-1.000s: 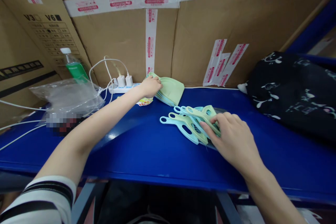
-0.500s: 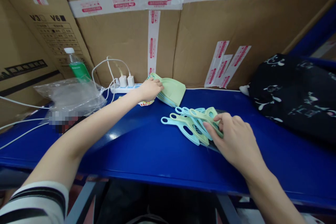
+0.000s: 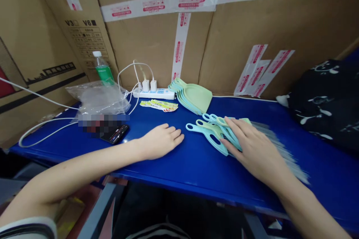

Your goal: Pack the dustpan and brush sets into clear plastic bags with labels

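Observation:
My left hand [image 3: 161, 142] is low over the blue tabletop, palm down and holding nothing, its fingers stretched out. To its right lies a pile of small hand brushes [image 3: 209, 136] with pale blue and light green handles and long translucent bristles. My right hand [image 3: 252, 147] covers the middle of this pile, thumb on the near side and fingers across the far side, closed around the upper brushes. Part of their heads is hidden under the palm. Behind them sits a nested stack of dustpans [image 3: 196, 97], light green on top with blue ones below.
A white power strip [image 3: 157, 93] with chargers stands by the cardboard wall [image 3: 157, 44]. Before it lie yellow-green packets [image 3: 159, 105]. At left are a phone [image 3: 116, 133], a clear plastic bag [image 3: 101, 99], a bottle [image 3: 103, 71] and cables. A black patterned bag [image 3: 322, 101] sits at right.
My left hand has come away from the dustpan stack, back toward the table's near edge. My right hand's fingers have straightened over the brushes. The whole view has shifted slightly left.

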`<action>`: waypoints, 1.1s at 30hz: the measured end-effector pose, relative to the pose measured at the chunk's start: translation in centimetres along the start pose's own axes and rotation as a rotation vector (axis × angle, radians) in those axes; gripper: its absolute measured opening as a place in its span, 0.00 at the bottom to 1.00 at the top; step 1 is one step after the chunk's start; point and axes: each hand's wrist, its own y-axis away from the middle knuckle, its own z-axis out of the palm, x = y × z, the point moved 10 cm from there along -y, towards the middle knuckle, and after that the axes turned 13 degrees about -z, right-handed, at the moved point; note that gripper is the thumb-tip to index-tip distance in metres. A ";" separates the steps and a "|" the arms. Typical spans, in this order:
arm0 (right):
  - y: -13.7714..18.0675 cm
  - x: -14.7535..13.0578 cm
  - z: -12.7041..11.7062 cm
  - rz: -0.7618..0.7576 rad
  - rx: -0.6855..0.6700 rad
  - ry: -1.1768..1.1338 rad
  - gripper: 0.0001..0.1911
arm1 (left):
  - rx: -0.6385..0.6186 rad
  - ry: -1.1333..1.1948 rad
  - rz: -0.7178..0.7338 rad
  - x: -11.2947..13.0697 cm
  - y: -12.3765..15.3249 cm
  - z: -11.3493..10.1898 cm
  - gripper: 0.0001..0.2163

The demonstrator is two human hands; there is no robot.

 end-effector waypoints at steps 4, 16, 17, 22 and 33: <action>-0.3 0.4 0.3 0.031 -0.015 0.042 0.32 | 0.027 0.024 -0.045 0.2 0.5 0.5 0.17; -1.6 1.2 0.2 -0.014 -0.131 0.006 0.35 | 0.072 0.119 -0.084 -0.6 0.9 0.9 0.16; -2.0 1.3 0.2 -0.019 -0.141 0.004 0.35 | 0.070 0.126 -0.087 -0.7 0.8 0.9 0.16; -4.9 2.5 2.5 -0.032 -0.341 -0.128 0.36 | 0.051 0.153 -0.096 -0.9 0.8 0.9 0.17; -6.3 1.9 4.1 -0.058 -0.293 -0.313 0.22 | 0.037 0.144 -0.077 -0.9 0.6 1.1 0.18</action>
